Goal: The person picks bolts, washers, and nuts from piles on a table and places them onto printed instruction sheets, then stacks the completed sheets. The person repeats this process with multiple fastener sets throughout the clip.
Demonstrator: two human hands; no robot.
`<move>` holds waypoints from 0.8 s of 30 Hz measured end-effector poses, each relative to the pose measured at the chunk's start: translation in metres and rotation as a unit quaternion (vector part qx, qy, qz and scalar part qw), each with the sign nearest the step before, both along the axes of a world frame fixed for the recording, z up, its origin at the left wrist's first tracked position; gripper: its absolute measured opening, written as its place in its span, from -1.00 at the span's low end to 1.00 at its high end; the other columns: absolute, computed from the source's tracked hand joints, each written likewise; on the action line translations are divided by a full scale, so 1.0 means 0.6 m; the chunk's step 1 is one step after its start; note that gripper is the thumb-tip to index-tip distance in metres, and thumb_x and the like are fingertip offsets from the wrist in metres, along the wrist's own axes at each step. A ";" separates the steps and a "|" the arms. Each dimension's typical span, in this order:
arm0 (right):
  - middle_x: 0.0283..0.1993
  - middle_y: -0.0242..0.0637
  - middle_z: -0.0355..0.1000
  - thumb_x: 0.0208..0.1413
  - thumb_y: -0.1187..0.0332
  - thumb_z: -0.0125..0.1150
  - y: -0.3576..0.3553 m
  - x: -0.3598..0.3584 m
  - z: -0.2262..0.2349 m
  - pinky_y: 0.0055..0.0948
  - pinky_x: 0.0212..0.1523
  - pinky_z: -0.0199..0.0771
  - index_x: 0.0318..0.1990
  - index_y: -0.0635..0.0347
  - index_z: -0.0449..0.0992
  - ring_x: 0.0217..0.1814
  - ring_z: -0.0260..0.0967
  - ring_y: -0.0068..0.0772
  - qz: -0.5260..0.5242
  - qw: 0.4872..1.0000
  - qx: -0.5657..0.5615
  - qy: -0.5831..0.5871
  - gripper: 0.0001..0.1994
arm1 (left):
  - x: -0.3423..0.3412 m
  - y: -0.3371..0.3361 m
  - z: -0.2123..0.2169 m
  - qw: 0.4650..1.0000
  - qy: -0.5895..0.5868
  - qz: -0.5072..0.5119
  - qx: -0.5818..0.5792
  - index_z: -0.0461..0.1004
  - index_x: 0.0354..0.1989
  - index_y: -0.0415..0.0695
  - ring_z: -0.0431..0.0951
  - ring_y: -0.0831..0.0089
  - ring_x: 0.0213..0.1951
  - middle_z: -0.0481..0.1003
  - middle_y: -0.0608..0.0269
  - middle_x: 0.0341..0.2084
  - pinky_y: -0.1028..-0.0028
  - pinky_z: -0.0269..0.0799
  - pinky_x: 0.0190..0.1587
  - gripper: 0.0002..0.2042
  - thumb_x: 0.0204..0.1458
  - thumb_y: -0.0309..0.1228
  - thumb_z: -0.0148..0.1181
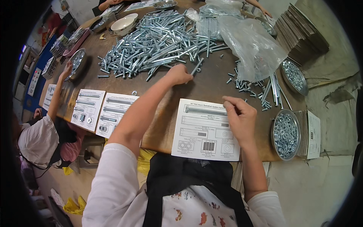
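Bolt (197,66) lies at near edge of big bolt pile (159,38), left hand (178,74) curled, fingertips touching it. Right hand (239,115) pinched on far right of printed parts sheet (200,132). Washer tray (286,134) right; plastic bag (251,45) far right.

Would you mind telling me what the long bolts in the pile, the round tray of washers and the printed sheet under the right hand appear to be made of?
The long bolts look like zinc-plated steel: bright silvery, bluish sheen.
The round tray seems to be thin stainless or tinned metal, with a shiny reflective rim; its washers look plated the same way.
The printed sheet looks like plain matte white paper, lying flat under the right hand.
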State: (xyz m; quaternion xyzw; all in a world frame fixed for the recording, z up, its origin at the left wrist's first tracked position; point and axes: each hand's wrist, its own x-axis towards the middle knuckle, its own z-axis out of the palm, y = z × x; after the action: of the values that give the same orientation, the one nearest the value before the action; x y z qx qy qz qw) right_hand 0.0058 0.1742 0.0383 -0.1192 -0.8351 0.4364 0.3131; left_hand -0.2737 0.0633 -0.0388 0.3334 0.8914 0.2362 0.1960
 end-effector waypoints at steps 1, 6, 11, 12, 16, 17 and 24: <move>-0.38 -0.26 0.57 0.12 0.48 0.24 0.009 0.005 -0.005 -0.58 -0.43 0.38 -0.16 0.30 0.65 -0.49 0.41 -0.60 -0.008 0.999 -0.031 -0.019 -0.84 | 0.008 -0.009 0.010 0.991 -0.121 0.006 0.050 0.55 -0.40 -0.17 0.57 0.34 -0.46 0.54 0.18 -0.53 0.36 0.46 -0.37 -0.81 0.01 -0.28 0.26; -0.23 -0.22 0.60 0.20 0.40 0.20 0.010 -0.002 -0.029 -0.54 -0.24 0.49 0.05 0.34 0.54 -0.28 0.48 -0.61 0.023 0.985 -0.163 -0.050 -0.69 | 0.132 -0.073 0.098 0.903 -0.353 -0.004 0.245 0.50 -0.31 -0.16 0.39 0.72 -0.57 0.45 0.45 -0.60 0.65 0.30 -0.51 -0.82 0.13 -0.29 0.22; -0.10 -0.19 0.54 0.24 0.49 0.19 -0.056 -0.029 -0.018 -0.54 -0.09 0.49 0.23 0.34 0.38 -0.11 0.47 -0.54 0.100 0.953 -0.276 0.080 -0.59 | 0.290 -0.099 0.118 0.897 -0.303 -0.030 0.320 0.50 -0.19 -0.23 0.47 0.68 -0.51 0.49 0.41 -0.56 0.61 0.41 -0.43 -0.87 0.19 -0.44 0.15; -0.13 -0.23 0.54 0.24 0.54 0.16 -0.057 -0.022 -0.025 -0.58 -0.10 0.48 0.16 0.33 0.45 -0.14 0.46 -0.59 0.096 0.953 -0.278 0.067 -0.67 | 0.305 -0.109 0.115 0.903 -0.299 -0.037 0.306 0.50 -0.16 -0.25 0.48 0.68 -0.49 0.50 0.39 -0.53 0.61 0.42 -0.40 -0.86 0.19 -0.45 0.15; -0.20 -0.27 0.54 0.15 0.53 0.23 -0.048 0.003 -0.044 -0.54 -0.16 0.47 -0.06 0.29 0.57 -0.19 0.46 -0.54 0.122 0.980 -0.159 -0.018 -0.79 | 0.302 -0.168 0.077 0.944 -0.213 -0.024 0.252 0.51 -0.06 -0.31 0.51 0.66 -0.38 0.55 0.31 -0.43 0.60 0.44 -0.30 -0.79 0.20 -0.48 0.14; -0.24 -0.29 0.54 0.09 0.53 0.26 -0.036 0.010 -0.049 -0.50 -0.20 0.47 -0.11 0.25 0.60 -0.22 0.47 -0.48 0.134 0.989 -0.056 -0.036 -0.80 | 0.289 -0.196 0.065 0.956 -0.173 -0.011 0.235 0.51 -0.04 -0.32 0.51 0.66 -0.35 0.56 0.29 -0.40 0.59 0.44 -0.28 -0.78 0.20 -0.49 0.14; -0.35 -0.38 0.50 -0.08 0.49 0.36 -0.021 0.023 -0.090 -0.38 -0.33 0.47 -0.22 0.08 0.66 -0.27 0.47 -0.34 0.130 0.961 0.234 -0.064 -0.79 | 0.269 -0.222 0.044 0.942 -0.197 0.053 0.268 0.54 0.00 -0.26 0.50 0.64 -0.33 0.56 0.34 -0.36 0.56 0.45 -0.23 -0.73 0.14 -0.47 0.26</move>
State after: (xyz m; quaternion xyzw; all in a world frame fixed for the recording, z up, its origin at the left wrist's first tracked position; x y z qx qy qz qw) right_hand 0.0199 0.1615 -0.0156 0.0395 -0.9404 0.2576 0.2187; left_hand -0.1125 -0.0700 -0.0124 0.2730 0.7550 0.5373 0.2583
